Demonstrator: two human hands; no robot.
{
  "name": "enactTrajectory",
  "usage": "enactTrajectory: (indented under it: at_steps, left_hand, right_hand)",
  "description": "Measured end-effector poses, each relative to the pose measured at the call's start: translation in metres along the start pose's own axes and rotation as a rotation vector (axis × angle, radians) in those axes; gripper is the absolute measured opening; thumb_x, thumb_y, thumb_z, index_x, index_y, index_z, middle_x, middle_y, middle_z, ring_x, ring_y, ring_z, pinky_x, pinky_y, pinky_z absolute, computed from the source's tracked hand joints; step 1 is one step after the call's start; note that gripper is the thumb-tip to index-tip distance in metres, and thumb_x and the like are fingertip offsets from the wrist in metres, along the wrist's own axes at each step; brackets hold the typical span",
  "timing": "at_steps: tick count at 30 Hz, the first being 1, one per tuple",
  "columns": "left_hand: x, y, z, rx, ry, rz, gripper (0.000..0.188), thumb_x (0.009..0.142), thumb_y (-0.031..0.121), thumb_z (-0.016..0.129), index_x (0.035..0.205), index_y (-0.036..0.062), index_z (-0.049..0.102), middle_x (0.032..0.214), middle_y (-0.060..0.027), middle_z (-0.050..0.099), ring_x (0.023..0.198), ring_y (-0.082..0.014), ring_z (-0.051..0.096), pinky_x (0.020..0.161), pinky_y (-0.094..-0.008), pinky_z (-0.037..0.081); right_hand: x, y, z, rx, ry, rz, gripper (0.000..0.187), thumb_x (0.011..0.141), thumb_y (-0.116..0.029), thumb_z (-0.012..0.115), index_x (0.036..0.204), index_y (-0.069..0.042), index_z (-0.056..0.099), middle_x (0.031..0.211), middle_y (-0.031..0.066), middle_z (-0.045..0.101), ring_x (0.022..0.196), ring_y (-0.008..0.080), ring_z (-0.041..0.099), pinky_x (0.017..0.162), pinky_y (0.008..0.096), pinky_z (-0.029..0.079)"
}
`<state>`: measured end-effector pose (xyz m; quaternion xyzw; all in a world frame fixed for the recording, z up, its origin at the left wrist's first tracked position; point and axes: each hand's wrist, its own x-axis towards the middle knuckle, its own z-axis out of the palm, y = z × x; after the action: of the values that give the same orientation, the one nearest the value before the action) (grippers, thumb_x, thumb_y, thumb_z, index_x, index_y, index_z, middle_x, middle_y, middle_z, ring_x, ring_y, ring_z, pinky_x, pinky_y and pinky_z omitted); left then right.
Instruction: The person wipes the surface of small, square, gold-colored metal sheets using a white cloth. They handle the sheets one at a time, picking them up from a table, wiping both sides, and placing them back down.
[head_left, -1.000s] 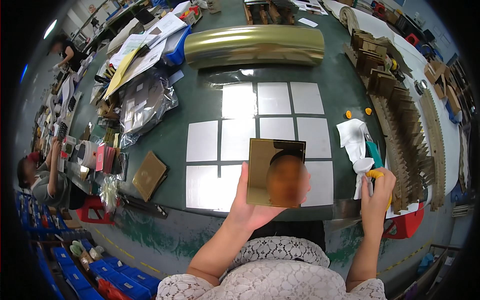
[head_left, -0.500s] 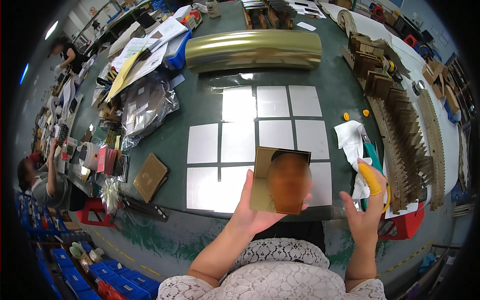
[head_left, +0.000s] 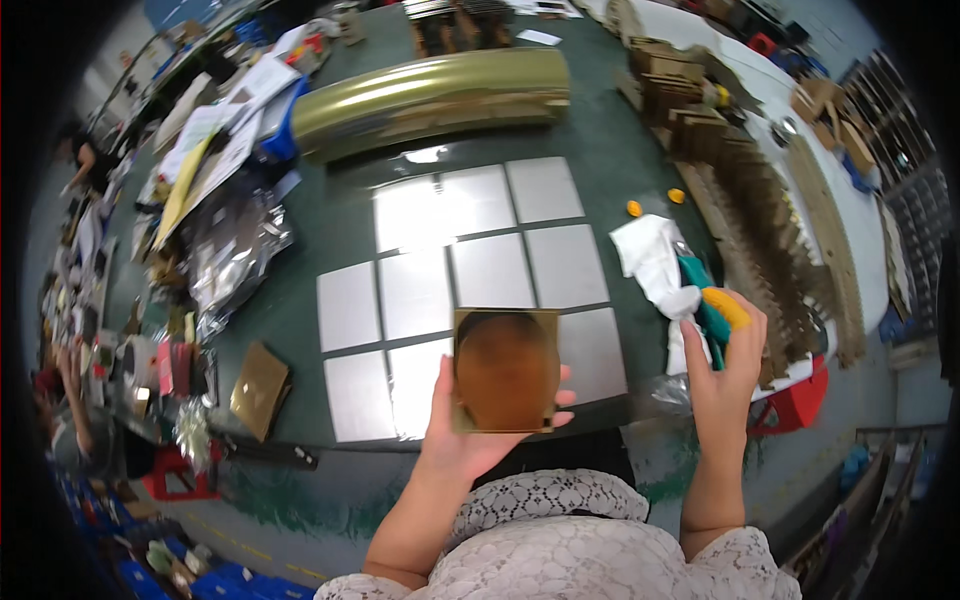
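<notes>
A square, gold-tinted mirror plate (head_left: 506, 385) lies across my left hand (head_left: 465, 440), the thumb along its left edge and fingertips showing at its right edge. A dark, blurred reflection fills its surface. My right hand (head_left: 728, 350) is over the table's right side, a yellow finger cot on one finger, thumb and fingers apart. Close by are a crumpled white cloth (head_left: 648, 255) and a green-handled tool (head_left: 714, 322); whether the fingertips touch them I cannot tell. Several square silvery sheets (head_left: 485, 270) lie in rows on the dark green table (head_left: 290, 365), partly hidden by the plate.
A gold film roll (head_left: 430, 105) lies across the back. Brown slotted racks (head_left: 745, 210) line the right. At left are papers (head_left: 215, 130), clear plastic bags (head_left: 235, 250) and gold plates (head_left: 260, 392). Two orange caps (head_left: 634, 208) sit near the cloth. Red stools (head_left: 795, 400) stand below the table.
The view has shifted, so the table's things appear further left and turned. My left hand has tilted the plate, and its reflection is darker. My right hand stays beside the cloth and green-handled tool.
</notes>
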<state>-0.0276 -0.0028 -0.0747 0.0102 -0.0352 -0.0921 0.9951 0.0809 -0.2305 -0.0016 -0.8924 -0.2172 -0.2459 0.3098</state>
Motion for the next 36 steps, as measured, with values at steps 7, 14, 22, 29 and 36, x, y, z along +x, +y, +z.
enactTrajectory:
  at_steps: [7, 14, 22, 29, 36]
  left_hand:
    - [0.003, -0.001, 0.006, 0.023, 0.004, -0.067, 0.085, 0.097, 0.069, 0.024, 0.149, 0.0011, 0.028, 0.14, -0.0345, 0.042, 0.116, -0.0452, 0.056, 0.096, -0.0563, 0.048]
    - [0.002, 0.0, 0.019, 0.238, 0.144, -0.095, 0.081, 0.099, 0.066, 0.022, 0.149, 0.0028, 0.03, 0.135, -0.0329, 0.047, 0.108, -0.0423, 0.061, 0.089, -0.0513, 0.052]
    - [0.004, -0.013, 0.032, 0.62, 0.272, -0.13, 0.074, 0.103, 0.059, 0.015, 0.15, 0.0031, 0.028, 0.143, -0.0241, 0.044, 0.124, -0.0376, 0.053, 0.102, -0.0499, 0.046]
    - [0.002, -0.019, 0.041, 0.693, 0.38, -0.148, 0.069, 0.105, 0.054, 0.016, 0.15, 0.0034, 0.027, 0.148, -0.0174, 0.041, 0.136, -0.0286, 0.044, 0.112, -0.0446, 0.038]
    - [0.0, -0.02, 0.045, 0.665, 0.385, -0.111, 0.066, 0.106, 0.051, 0.018, 0.151, 0.0031, 0.027, 0.15, -0.0155, 0.038, 0.139, -0.0282, 0.039, 0.114, -0.0454, 0.034]
  right_hand:
    - [-0.01, 0.033, 0.009, -0.096, -0.208, 0.129, 0.032, 0.08, -0.009, 0.075, 0.102, 0.002, 0.054, 0.104, 0.0197, 0.054, 0.1, 0.0394, 0.051, 0.086, 0.0435, 0.042]
    - [-0.003, 0.043, 0.026, -0.004, -0.128, 0.254, 0.027, 0.085, -0.009, 0.072, 0.103, 0.002, 0.055, 0.097, 0.0152, 0.056, 0.09, 0.0317, 0.056, 0.081, 0.0384, 0.044]
    - [-0.013, -0.031, 0.003, 0.463, -0.344, -0.191, 0.043, 0.069, 0.001, 0.075, 0.11, -0.002, 0.064, 0.091, 0.0122, 0.058, 0.075, 0.0274, 0.059, 0.068, 0.0358, 0.05]
    - [-0.02, -0.056, 0.008, 0.496, -0.456, -0.374, 0.03, 0.071, -0.001, 0.078, 0.095, 0.004, 0.059, 0.089, 0.0149, 0.057, 0.073, 0.0318, 0.059, 0.066, 0.0422, 0.05]
    - [-0.008, -0.053, 0.014, 0.385, -0.41, -0.436, 0.031, 0.07, 0.0, 0.075, 0.095, 0.006, 0.059, 0.088, 0.016, 0.055, 0.072, 0.032, 0.056, 0.063, 0.0419, 0.048]
